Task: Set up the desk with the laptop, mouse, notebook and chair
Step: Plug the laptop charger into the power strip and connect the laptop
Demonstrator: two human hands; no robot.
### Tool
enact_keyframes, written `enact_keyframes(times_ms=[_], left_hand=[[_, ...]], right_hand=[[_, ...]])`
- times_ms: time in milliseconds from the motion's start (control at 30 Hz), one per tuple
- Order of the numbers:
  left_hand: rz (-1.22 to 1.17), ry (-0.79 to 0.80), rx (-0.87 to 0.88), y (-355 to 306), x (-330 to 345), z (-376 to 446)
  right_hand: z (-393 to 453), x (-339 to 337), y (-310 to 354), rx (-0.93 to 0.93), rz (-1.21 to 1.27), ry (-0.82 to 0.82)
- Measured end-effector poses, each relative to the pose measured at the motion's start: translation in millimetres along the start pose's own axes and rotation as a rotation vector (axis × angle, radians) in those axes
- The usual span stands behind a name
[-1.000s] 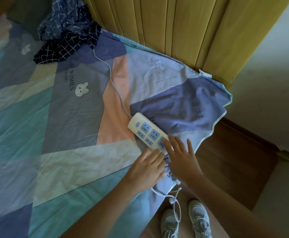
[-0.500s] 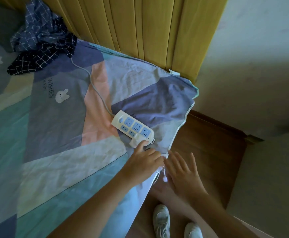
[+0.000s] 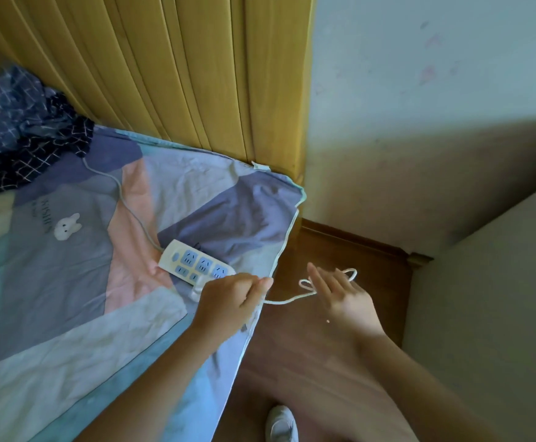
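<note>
While left hand (image 3: 228, 298) pinches white cable (image 3: 287, 299) beside plug (image 3: 196, 290) at power strip (image 3: 196, 264) on bed (image 3: 69, 298), right hand (image 3: 340, 296) hangs with fingers spread, cable loop behind them, grip unclear. Seat plug squarely, keep slack untangled. Laptop, mouse, notebook, chair out of view.

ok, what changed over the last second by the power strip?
The left hand went from resting flat at the power strip to pinching the white cable. The right hand pulled off the strip and out over the floor, fingers straight, with the cable looped around them. The strip and its grey cord stayed on the bedsheet.
</note>
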State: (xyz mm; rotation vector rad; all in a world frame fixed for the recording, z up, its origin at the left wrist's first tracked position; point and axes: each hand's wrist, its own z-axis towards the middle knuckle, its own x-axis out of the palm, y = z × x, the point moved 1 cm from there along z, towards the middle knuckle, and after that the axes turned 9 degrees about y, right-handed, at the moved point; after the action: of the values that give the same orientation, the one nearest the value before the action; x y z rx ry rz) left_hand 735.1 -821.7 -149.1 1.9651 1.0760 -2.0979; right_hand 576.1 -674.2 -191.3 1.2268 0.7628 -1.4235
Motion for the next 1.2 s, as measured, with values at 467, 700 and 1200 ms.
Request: enact_keyframes(times_ms=[467, 700, 1200], left_hand=[[-1.540, 0.116, -0.840, -160, 36, 138], [-1.134, 0.304, -0.134, -213, 32, 133], [-0.038, 0.990, 0.312, -214, 61, 121]], right_hand=[[-28, -82, -54, 0.162, 0.012, -0.020], [-56, -135, -103, 0.458, 0.192, 0.202], [-40, -193, -227, 1.019, 1.497, -0.522]])
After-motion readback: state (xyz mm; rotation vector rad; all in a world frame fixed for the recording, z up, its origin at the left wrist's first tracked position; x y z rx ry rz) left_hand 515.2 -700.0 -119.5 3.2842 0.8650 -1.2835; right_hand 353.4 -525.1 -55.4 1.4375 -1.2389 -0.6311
